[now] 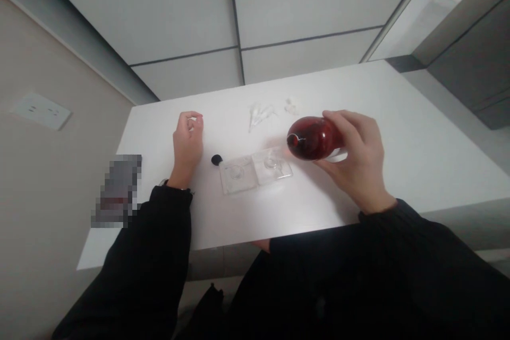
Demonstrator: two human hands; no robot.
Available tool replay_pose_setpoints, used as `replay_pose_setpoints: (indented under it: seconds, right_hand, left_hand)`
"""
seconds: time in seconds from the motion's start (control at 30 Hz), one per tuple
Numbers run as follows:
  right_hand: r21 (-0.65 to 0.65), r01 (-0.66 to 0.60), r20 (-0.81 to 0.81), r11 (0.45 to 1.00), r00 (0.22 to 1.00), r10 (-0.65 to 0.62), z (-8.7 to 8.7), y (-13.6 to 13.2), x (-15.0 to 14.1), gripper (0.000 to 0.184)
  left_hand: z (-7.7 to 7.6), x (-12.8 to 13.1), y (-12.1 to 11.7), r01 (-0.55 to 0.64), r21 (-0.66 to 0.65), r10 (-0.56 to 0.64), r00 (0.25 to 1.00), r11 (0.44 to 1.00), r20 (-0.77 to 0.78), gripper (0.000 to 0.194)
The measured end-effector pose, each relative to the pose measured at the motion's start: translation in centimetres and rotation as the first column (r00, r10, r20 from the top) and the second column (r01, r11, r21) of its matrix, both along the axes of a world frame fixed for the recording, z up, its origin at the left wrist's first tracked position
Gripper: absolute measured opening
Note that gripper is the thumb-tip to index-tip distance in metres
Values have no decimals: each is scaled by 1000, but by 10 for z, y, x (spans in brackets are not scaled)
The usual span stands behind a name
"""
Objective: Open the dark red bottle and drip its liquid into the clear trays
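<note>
"What's in your right hand [356, 162]?"

"A red bottle [313, 138]. My fingers wrap over the top and my thumb comes underneath, so I'm gripping it firmly, up off the white table [414, 138]."

"Which way does it point?"

"Its long axis lies nearly level across my view. The rounded end, with a thin white mark on it, points left toward my other hand. The other end is hidden against my palm."

"And your left hand [187, 143]?"

"It's upright on its edge on the table, with the fingers [194, 123] loosely curled. I can't tell whether they're pinching anything small."

"What's near it?"

"A black cap [217, 159] lies just to its right. Next to that is a clear plastic tray [239, 187] with two compartments, between my hands."

"Anything farther off?"

"Crumpled clear wrappers [260, 116] and white scraps [291, 106] lie at the far side. A blurred object [117, 191] sits at the table's left edge."
</note>
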State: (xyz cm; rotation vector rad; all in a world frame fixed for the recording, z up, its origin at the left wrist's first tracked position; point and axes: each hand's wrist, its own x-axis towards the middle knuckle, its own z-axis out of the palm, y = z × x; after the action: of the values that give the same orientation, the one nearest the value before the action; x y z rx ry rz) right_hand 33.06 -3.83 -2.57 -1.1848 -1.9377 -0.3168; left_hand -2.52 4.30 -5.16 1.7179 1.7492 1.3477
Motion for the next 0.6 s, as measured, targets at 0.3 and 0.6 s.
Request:
replay_pose_setpoints:
  seconds: [0.3,0.6]
  right_hand:
    - [22,-29,104,999,994,26,-1,-1,-5,80]
    - [65,-25,119,998,993,18,0,-3,-8,79]
  left_hand:
    - [5,4,-3,-49,-9,48,998,999,-41,12]
    - [5,4,-4,-78,-32,76,995,996,-59,14]
